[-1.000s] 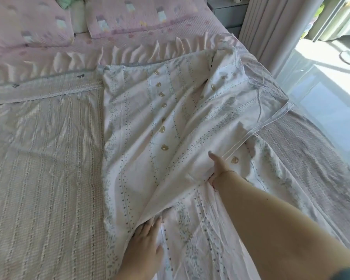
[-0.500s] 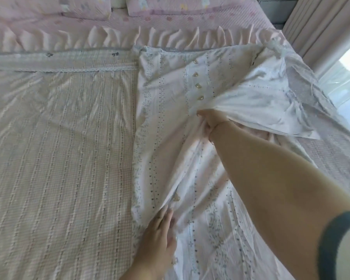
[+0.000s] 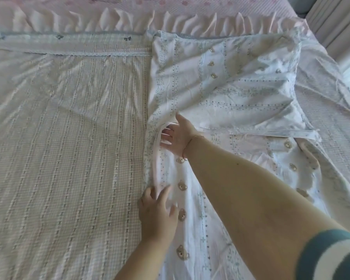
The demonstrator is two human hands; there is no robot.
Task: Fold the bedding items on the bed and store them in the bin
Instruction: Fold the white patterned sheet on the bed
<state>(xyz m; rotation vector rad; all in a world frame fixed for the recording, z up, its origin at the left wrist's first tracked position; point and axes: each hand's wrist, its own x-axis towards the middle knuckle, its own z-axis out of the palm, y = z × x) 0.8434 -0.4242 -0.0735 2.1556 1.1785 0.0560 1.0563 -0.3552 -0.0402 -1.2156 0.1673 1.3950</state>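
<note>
Bedding sheet (image 3: 220,81), white with small bear prints, lies on the right half of the bed (image 3: 59,148), one corner folded over itself. Right hand (image 3: 178,136) rests spread flat near the sheet's left edge; left hand (image 3: 158,215) presses flat below it.

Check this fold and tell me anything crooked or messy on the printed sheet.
The folded-over flap of the printed sheet lies askew: its lower edge runs slanted and its corner near the bed's right side sticks out wrinkled. Fabric is bunched along the left edge, where the right hand and left hand rest. No tears or stains show.
</note>
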